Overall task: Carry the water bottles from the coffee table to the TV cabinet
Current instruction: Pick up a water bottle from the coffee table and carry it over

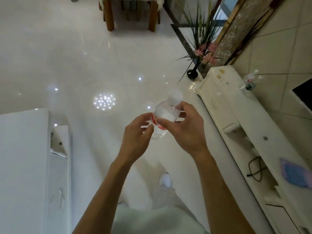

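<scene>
A clear plastic water bottle with a white cap and a red label hangs over the glossy floor, tilted with its cap away from me. My right hand grips its body from the right. My left hand touches its lower part with the fingertips. The white coffee table lies at the left. The cream TV cabinet runs along the right wall. A second clear bottle lies on the cabinet top near the wall.
A black vase with grasses and pink flowers stands on the floor beyond the cabinet's far end. A black cable and a blue cloth lie on the cabinet. A wooden-legged table stands far ahead. A TV corner shows at right.
</scene>
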Tool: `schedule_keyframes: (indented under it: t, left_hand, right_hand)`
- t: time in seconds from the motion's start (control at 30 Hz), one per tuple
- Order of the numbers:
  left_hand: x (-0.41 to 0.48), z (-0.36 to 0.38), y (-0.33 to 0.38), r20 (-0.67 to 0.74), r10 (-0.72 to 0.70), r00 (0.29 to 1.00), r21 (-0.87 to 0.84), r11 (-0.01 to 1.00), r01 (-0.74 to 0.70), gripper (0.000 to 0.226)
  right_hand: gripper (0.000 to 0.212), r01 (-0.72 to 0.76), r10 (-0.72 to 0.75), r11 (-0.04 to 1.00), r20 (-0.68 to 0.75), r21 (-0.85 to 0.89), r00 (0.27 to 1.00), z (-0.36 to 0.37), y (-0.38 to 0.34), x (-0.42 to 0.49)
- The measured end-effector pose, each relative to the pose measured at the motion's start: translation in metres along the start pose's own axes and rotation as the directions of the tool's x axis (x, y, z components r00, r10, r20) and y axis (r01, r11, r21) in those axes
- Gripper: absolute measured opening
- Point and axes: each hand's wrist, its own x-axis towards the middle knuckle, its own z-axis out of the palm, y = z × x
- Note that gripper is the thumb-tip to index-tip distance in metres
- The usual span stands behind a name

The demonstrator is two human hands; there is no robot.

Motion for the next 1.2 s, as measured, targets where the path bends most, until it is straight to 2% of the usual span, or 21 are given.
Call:
schedule_keyframes:
  t: [0.53,0.9,1.03,1.2]
  left_hand:
    - [0.205,0.176,0.090,0.077,0.005,0.997,0.034,0.999,-0.008,0.038]
    - [0.338,0.219,0.076,0.159,-0.049,0.986,0.033,0.999,0.044,0.031]
    - [0.417,0.228,0.074,0.240,-0.032,0.970,0.009,0.999,0.030,0.029]
    - [0.513,0.239,0.090,0.344,-0.005,0.939,-0.019,1.000,0.013,0.029]
  right_hand:
    - [0.071,-0.067,0.069,0.997,-0.058,0.039,0.996,-0.124,0.111,0.220]
    - [0.071,-0.169,0.172,0.985,-0.055,0.045,0.984,-0.117,0.159,0.339]
    - [0.071,-0.233,0.234,0.972,-0.097,0.023,0.967,-0.111,0.167,0.405]
    - [0.071,-0.306,0.317,0.948,-0.183,0.085,0.931,-0.118,0.170,0.478]
